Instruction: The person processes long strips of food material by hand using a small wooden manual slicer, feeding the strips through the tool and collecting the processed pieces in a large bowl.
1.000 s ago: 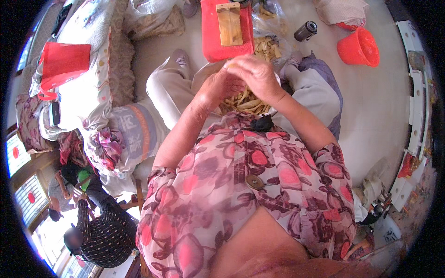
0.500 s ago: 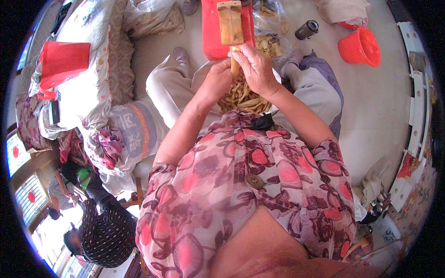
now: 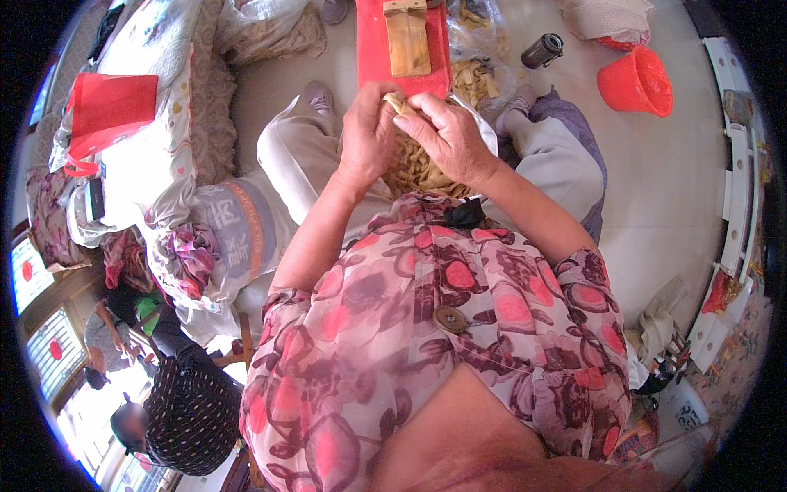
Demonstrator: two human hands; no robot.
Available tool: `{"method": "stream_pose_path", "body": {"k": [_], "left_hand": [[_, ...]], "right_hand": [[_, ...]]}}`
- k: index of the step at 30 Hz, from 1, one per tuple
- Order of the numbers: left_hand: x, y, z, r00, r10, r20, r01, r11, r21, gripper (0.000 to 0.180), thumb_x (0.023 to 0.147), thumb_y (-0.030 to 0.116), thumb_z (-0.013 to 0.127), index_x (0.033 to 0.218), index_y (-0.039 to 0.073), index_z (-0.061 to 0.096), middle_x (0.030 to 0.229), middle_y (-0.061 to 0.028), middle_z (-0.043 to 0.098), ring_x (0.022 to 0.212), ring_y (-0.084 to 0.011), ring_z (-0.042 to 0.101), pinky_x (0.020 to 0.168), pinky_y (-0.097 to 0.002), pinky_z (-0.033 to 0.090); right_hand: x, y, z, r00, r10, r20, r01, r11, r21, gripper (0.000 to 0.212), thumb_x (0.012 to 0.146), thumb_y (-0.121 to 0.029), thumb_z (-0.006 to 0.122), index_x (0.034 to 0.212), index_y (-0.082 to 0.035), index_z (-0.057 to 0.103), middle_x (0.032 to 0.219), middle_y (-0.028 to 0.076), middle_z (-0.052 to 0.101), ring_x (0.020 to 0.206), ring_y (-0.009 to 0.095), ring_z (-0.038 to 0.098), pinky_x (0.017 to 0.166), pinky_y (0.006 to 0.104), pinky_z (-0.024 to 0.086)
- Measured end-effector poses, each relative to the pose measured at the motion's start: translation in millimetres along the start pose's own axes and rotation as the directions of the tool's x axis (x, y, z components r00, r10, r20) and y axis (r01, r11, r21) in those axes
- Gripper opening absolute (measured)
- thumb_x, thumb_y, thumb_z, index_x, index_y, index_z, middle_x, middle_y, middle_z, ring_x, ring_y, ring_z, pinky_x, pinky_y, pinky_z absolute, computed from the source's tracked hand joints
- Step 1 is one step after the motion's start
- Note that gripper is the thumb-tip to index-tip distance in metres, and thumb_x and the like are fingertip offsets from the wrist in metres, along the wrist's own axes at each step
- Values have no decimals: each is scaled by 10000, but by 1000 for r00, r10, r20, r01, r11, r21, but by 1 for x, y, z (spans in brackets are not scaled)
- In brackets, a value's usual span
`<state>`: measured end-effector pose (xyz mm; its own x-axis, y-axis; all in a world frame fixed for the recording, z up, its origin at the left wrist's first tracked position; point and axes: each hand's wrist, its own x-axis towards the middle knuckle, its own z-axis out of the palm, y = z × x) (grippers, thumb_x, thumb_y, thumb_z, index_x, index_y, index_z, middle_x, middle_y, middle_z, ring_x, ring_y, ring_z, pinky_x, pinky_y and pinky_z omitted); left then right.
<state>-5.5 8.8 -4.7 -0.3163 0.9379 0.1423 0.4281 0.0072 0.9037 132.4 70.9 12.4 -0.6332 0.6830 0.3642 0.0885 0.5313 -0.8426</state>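
Yellow strip (image 3: 398, 104): I see left hand (image 3: 366, 135) and right hand (image 3: 451, 135) fingers grasping it; loose heap (image 3: 416, 168) lies nearer; finished share unclear.

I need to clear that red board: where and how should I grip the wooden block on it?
The wooden block is probably best gripped across its long sides, from above: it's long and narrow, those sides look free, and the left hand and right hand are just off its near end.

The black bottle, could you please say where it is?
In the head view, the black bottle is on the floor, upper right, between a plastic bag and a red bucket.
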Motion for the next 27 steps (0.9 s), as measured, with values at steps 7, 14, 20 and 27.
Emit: {"method": "stream_pose_path", "body": {"k": [7,14,20,27], "left_hand": [[-1,-2,4,950,-235,207,314,713,-628,203,903,129,491,1035,-21,527,952,-61,588,863,-134,576,792,-265,464],[-1,-23,0,984,-163,70,171,974,-147,200,913,202,505,964,18,565,730,-118,604,689,-167,570,671,-296,456],[4,15,-3,945,-267,189,268,963,20,296,918,305,496,887,17,557,687,-92,574,641,-168,542,610,-317,441],[4,22,-3,938,-198,283,344,598,-723,237,919,208,510,720,79,513,591,35,414,515,-68,350,485,-212,291]], "right_hand": [[12,17,-18,944,303,133,-331,878,347,189,863,-223,589,879,-41,640,625,21,575,505,106,501,457,250,381],[4,16,-10,828,372,420,-560,598,574,199,893,-235,555,922,-52,626,616,-52,473,529,23,399,469,186,330],[9,26,-5,880,430,201,-462,676,574,182,875,-239,579,920,-63,586,624,-60,490,543,22,423,478,174,337],[21,42,-27,751,596,283,-565,361,742,234,862,-324,594,891,-96,554,611,-90,410,460,-1,338,388,161,214]]}}
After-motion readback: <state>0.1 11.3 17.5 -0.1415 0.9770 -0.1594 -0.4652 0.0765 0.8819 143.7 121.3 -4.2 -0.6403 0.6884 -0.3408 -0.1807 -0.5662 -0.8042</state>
